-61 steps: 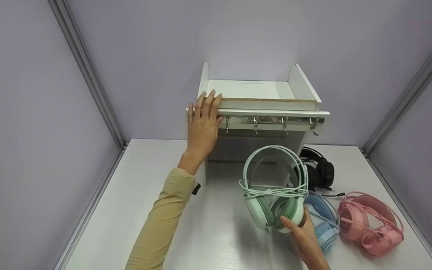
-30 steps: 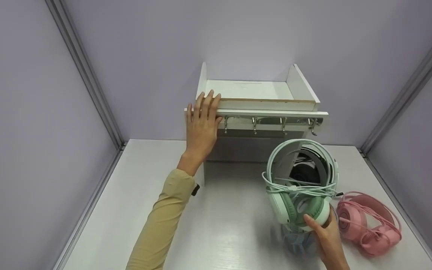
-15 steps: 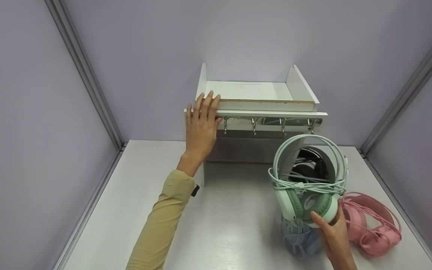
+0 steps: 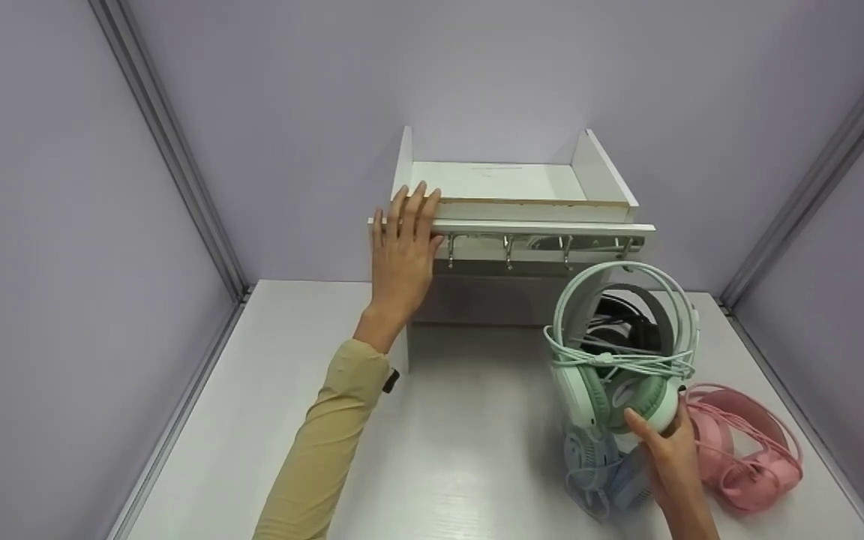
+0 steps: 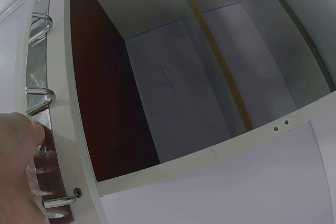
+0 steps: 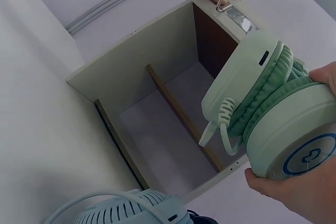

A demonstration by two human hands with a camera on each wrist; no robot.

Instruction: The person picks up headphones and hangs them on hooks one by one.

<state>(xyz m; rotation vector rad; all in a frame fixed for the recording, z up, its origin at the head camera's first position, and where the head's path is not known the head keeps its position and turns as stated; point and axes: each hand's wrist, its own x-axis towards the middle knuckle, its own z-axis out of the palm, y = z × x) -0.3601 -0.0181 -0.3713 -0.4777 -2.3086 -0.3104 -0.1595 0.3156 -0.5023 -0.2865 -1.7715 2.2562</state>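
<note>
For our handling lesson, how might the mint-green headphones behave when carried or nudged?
The mint-green headphones would probably hold their shape, as their headband stands arched above the right grip. They may twist or tip, since that grip sits low on one earcup. The bundled cable could snag, because its loops jut out past one side.

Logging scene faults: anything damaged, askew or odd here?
One thing: a brown strip tops the front edge of the white shelf, bare-looking against the white; worn or unfinished, can't tell. The green headphones in the right hand show no visible damage.
</note>
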